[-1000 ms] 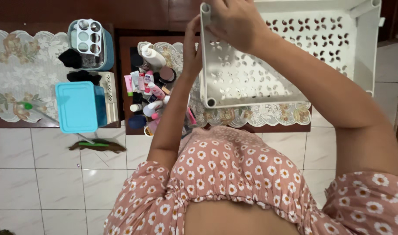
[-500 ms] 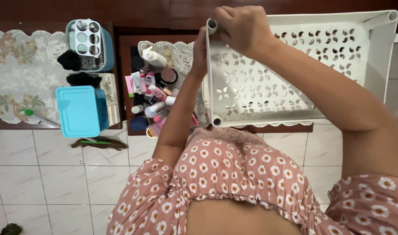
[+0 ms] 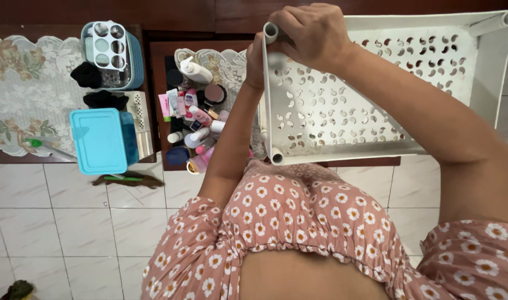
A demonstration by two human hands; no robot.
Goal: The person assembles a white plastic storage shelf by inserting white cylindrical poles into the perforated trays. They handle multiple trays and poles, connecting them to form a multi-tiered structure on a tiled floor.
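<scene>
Held the white perforated tray (image 3: 343,105) up above the table (image 3: 154,66), just right of the cosmetics pile (image 3: 195,119). Right hand (image 3: 312,33) closed on its corner tube; left hand (image 3: 255,61) mostly hidden behind, grip unclear. Best kept level, clear of bottles.

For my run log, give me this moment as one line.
right hand: grips corner tube of white perforated tray | left hand: at tray's left edge, grip hidden | beside: toiletries, turquoise box
</scene>
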